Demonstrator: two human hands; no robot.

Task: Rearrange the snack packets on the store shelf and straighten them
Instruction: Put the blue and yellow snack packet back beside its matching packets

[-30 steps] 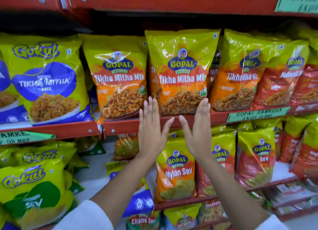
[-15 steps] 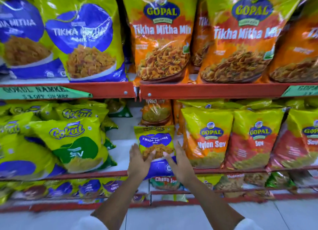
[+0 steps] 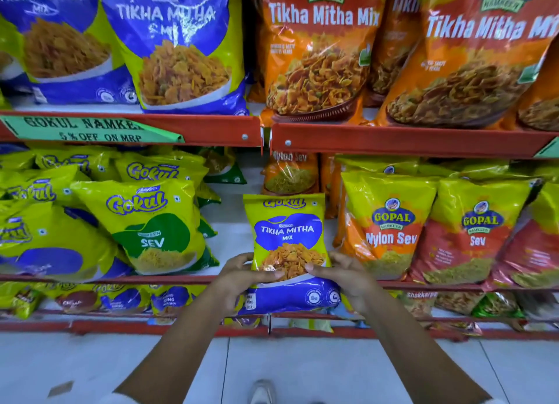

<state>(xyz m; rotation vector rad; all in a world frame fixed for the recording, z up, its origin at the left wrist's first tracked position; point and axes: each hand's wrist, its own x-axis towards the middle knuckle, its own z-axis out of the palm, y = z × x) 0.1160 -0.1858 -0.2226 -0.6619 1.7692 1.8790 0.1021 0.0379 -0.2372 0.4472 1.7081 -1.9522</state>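
A small yellow and blue Gokul Tikha Mitha Mix packet [image 3: 287, 231] stands upright at the front of the middle shelf, in the gap between two brands. My left hand [image 3: 242, 278] grips its lower left side, thumb across the front. My right hand [image 3: 348, 275] grips its lower right side the same way. Left of it, Gokul Sev packets [image 3: 151, 222] lean in a loose pile. To its right stand Gopal Nylon Sev [image 3: 390, 222] and Gopal Sev [image 3: 478, 231] packets in a row.
The red shelf rail [image 3: 393, 142] above carries large Gokul [image 3: 172, 46] and Gopal Tikha Mitha Mix [image 3: 320, 55] bags. A green discount label [image 3: 87, 128] sits on the left rail. Smaller packets fill the bottom shelf [image 3: 121, 300]. Pale floor tiles [image 3: 75, 367] and my shoe [image 3: 261, 391] lie below.
My hands dropped from the top shelf's Gopal bags to the middle shelf and closed on the small Gokul packet. The view tilted downward and came closer.
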